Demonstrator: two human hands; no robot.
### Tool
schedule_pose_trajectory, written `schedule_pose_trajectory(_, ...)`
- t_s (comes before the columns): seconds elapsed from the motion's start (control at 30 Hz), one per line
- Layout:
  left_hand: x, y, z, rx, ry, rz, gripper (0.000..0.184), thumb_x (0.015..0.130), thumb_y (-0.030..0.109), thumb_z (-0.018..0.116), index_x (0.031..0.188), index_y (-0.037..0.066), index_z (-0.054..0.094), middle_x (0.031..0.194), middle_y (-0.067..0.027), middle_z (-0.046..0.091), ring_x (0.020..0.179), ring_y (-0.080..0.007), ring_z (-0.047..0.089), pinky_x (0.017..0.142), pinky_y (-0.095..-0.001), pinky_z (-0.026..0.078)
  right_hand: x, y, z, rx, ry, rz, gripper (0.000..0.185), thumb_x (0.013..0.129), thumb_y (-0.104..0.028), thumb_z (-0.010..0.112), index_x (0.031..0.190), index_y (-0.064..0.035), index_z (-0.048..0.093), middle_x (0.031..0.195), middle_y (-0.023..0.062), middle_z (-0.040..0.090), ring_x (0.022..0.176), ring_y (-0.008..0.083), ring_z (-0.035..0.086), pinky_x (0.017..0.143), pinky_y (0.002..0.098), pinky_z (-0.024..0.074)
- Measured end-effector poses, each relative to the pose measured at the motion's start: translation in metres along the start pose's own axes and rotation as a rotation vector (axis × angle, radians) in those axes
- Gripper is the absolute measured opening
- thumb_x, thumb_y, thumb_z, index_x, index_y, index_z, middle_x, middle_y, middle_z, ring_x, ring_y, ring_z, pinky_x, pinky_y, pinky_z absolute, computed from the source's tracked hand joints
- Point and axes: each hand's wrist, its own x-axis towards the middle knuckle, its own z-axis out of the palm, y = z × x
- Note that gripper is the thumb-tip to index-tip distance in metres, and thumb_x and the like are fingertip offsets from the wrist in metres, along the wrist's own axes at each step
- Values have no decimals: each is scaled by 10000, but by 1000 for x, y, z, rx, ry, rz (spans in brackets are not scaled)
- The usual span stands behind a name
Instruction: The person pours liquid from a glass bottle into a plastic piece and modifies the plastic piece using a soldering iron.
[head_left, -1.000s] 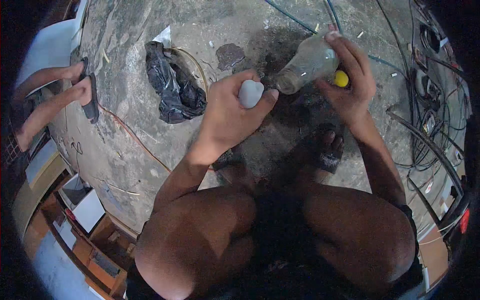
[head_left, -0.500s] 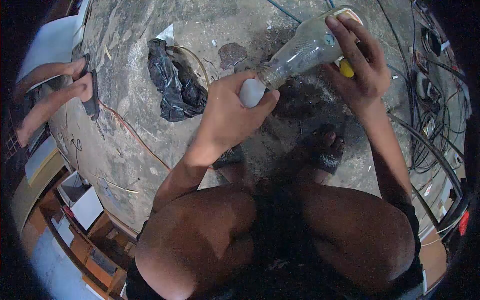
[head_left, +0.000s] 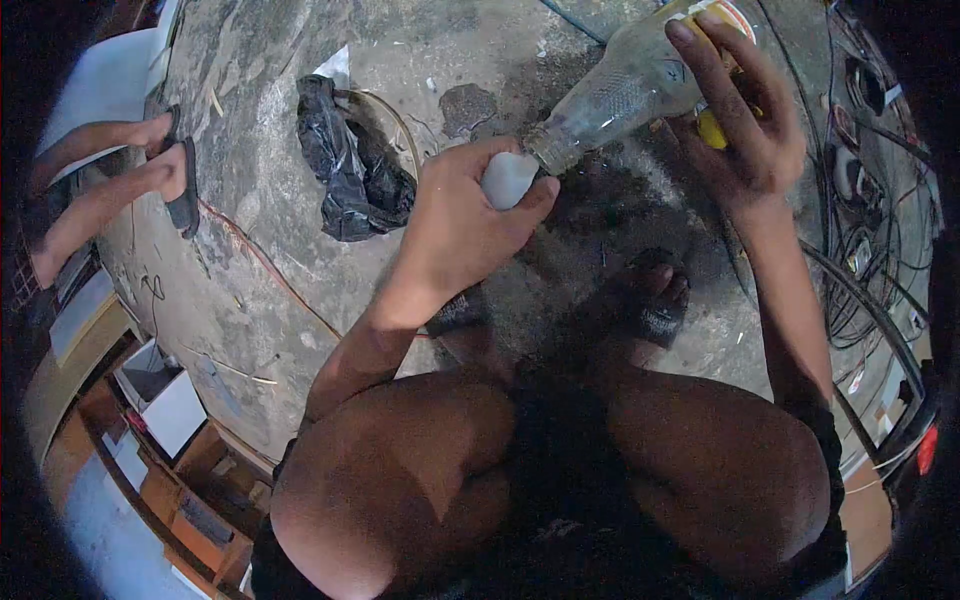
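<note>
My left hand (head_left: 465, 215) is wrapped round a pale, whitish round-topped object (head_left: 509, 180), whose body is mostly hidden by the fingers. A clear glass bottle (head_left: 625, 88) lies tilted in my right hand (head_left: 745, 130), its mouth low and to the left, at the rim of the pale object. The bottle's base points up and to the right. A yellow cap-like thing (head_left: 711, 130) shows between the fingers and palm of my right hand.
A crumpled black plastic bag (head_left: 350, 170) lies on the concrete floor (head_left: 260, 120). Another person's legs and sandals (head_left: 183, 190) are at the left. Black cables (head_left: 865, 290) lie at the right, and an open wooden box (head_left: 215, 480) is at the lower left.
My right hand has moved right and slightly down, with the bottle's base tipped further up and right. The bottle's mouth has come to the pale object. My left hand has barely moved.
</note>
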Motion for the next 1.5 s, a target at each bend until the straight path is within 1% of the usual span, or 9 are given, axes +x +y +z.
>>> schedule_pose_trajectory(0.3,2,4,-3,-4,-52,-108,232,826,212,766,887,11,668,629,22,582,571,-38,516,505,-237,434,2,1,-1,-49,-46,-11,699,548,9,790,1214,-176,688,1230,65,634,975,202,649,821,305,568)
schedule_pose_trajectory(0.4,3,3,0,-78,15,-45,238,787,186,749,770,-9,614,626,-131,594,558,-177,546,554,-353,458,0,3,-1,-71,-47,-32,701,543,15,793,1207,-182,691,1240,60,628,967,204,651,824,305,573)
schedule_pose_trajectory(0.5,4,1,0,-48,13,-11,238,782,186,751,783,-13,619,650,-143,615,577,-203,589,568,-357,472,4,3,0,-73,-17,-57,692,549,17,793,1204,-184,692,1248,63,623,960,205,653,813,304,576)
schedule_pose_trajectory(0.57,2,3,0,-74,-1,-45,240,805,208,766,838,-1,652,630,-44,595,548,-102,517,507,-303,431,5,13,14,-71,113,-168,365,766,-53,729,1124,-102,679,1113,95,618,872,209,659,716,316,577)
schedule_pose_trajectory(0.63,2,3,0,-71,-13,-54,248,816,222,773,870,4,667,619,5,586,534,-53,486,476,-275,414,2,18,23,-29,185,-212,276,861,-57,700,1134,-77,668,1119,135,594,898,243,658,713,331,580)
schedule_pose_trajectory(0.73,3,3,0,-48,-39,-63,260,817,231,772,879,4,664,617,3,587,537,-54,498,475,-272,421,2,13,23,32,165,-156,404,831,-3,713,1219,-108,666,1249,181,559,1029,299,651,798,346,586)
schedule_pose_trajectory(1.3,1,7,-3,-142,-55,-152,299,802,274,783,855,9,654,631,-11,586,517,-71,507,459,-275,425,6,12,15,-35,111,-195,364,825,-17,727,1182,-80,685,1217,196,563,1035,299,648,843,347,567)
schedule_pose_trajectory(1.4,2,3,-1,-59,3,-9,301,807,277,780,845,8,651,620,-9,580,490,-73,499,448,-274,417,9,13,10,-60,93,-230,371,816,-25,738,1181,-73,684,1224,200,557,1040,306,647,844,349,569)
schedule_pose_trajectory(1.5,2,8,-3,-34,-22,-78,262,771,215,766,811,-8,634,682,-168,620,607,-271,619,588,-370,487,8,13,13,-29,110,-222,373,807,-36,750,1173,-58,683,1228,203,554,1042,312,647,844,354,572)
